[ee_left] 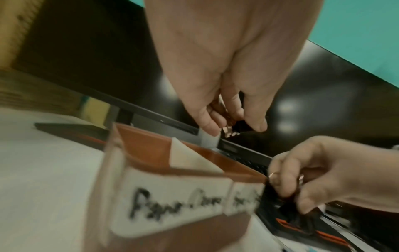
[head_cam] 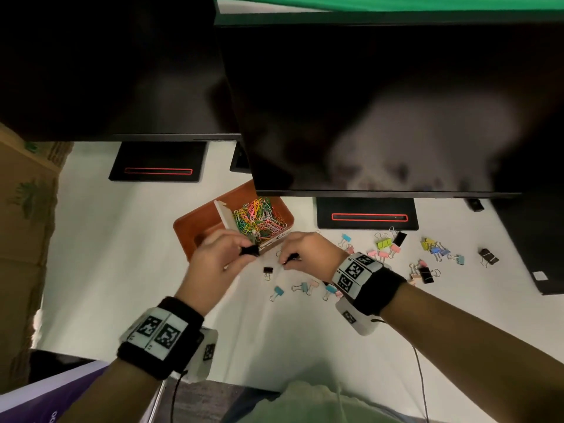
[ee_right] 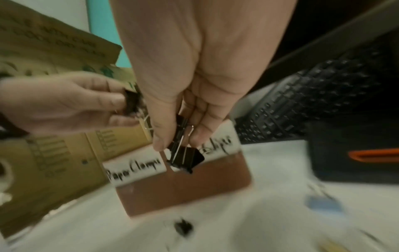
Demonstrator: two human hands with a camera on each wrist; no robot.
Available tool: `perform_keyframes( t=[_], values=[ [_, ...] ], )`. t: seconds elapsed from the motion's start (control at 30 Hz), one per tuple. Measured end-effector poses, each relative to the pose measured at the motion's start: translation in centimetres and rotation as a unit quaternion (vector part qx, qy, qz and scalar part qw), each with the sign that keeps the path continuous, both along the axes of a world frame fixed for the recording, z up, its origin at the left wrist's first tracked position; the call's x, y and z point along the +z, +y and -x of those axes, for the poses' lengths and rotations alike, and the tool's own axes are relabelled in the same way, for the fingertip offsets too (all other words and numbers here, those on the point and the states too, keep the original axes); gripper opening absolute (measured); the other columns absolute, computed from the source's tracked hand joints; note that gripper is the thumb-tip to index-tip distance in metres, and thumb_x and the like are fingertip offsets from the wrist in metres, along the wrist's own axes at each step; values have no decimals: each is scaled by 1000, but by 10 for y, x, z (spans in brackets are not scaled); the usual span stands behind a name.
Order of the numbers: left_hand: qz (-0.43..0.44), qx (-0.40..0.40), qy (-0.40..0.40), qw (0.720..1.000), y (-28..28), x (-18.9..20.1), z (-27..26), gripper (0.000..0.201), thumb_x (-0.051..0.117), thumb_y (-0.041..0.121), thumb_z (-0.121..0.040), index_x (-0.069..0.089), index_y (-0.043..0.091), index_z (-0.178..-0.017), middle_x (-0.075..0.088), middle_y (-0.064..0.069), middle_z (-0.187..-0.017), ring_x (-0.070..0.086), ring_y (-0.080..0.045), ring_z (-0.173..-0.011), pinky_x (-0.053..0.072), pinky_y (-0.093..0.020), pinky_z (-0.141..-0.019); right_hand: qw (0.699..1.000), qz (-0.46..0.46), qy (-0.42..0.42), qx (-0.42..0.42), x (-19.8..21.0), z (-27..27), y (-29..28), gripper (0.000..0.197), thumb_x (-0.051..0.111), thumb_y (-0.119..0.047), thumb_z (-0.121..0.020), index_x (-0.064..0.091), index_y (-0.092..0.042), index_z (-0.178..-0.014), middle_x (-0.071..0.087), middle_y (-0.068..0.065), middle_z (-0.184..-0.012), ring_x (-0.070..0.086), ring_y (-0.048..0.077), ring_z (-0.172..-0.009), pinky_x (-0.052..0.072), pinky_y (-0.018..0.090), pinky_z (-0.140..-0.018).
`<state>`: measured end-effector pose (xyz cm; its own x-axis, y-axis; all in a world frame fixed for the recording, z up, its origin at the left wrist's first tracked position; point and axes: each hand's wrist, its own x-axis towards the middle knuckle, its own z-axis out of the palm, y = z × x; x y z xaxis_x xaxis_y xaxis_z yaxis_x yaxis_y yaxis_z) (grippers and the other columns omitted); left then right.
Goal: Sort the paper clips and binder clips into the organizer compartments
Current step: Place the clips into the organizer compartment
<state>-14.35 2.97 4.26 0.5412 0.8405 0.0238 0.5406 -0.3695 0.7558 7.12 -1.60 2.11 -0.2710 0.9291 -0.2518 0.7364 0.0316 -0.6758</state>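
Observation:
An orange-brown organizer (head_cam: 190, 230) stands on the white table, with a white divider and a heap of coloured paper clips (head_cam: 259, 219) in its right compartment. Its front carries handwritten labels (ee_right: 134, 168). My left hand (head_cam: 246, 252) pinches a black binder clip (head_cam: 251, 250) just in front of the organizer. My right hand (head_cam: 288, 259) pinches another black binder clip (ee_right: 186, 158) by its wire handles, low over the table. A small black binder clip (head_cam: 267, 271) lies between the hands. Several coloured and black binder clips (head_cam: 386, 244) are scattered to the right.
Two dark monitors (head_cam: 381, 102) hang over the back of the table, and their black stands (head_cam: 366, 213) rest behind the clips. A cardboard box (head_cam: 24, 209) borders the left side. A black keyboard (ee_right: 302, 102) and a black box (head_cam: 546, 254) sit at the right.

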Motion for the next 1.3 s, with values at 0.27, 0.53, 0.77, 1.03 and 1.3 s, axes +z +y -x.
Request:
perform_keyframes(
  t=[0.27,0.53,0.77,1.03,1.3],
  values=[
    [43,146,81,985,42,0,45,22,67,6,-80,65,11,-102,61,-1,-99,58,-8,-83,49,-28,-86,995,-60,79,-24,44,85,62,19,68,-12,-83,68,-11,-102,63,4,-109,55,17,-110,38,29,-104],
    [-13,66,66,995,17,6,38,30,64,6,-82,62,19,-109,58,5,-105,61,-7,-83,44,-8,-76,990,-56,89,-95,32,43,40,20,62,-23,-88,61,-22,-108,59,-7,-110,60,8,-89,50,21,-83],
    [43,-151,149,976,-32,-44,-13,42,65,32,-82,52,28,-121,35,6,-142,34,-10,-130,33,-35,-110,982,105,-138,-67,-13,-45,-20,44,68,-41,-80,54,-31,-121,49,-5,-127,47,15,-118,42,34,-99],
    [60,-142,266,952,-41,-86,-37,46,65,23,-81,50,24,-125,22,-3,-151,23,-24,-135,29,-38,-112,967,145,-209,-4,-35,-36,-42,61,72,-29,-78,47,-30,-133,22,2,-154,29,27,-137,29,40,-113],
    [53,-101,188,976,-41,-98,-32,11,65,11,-82,66,12,-93,51,-3,-108,49,-19,-97,43,-31,-94,980,132,-146,-25,-40,-35,-37,26,63,-21,-87,65,-17,-112,49,3,-121,46,22,-112,41,31,-96]
  ],
)
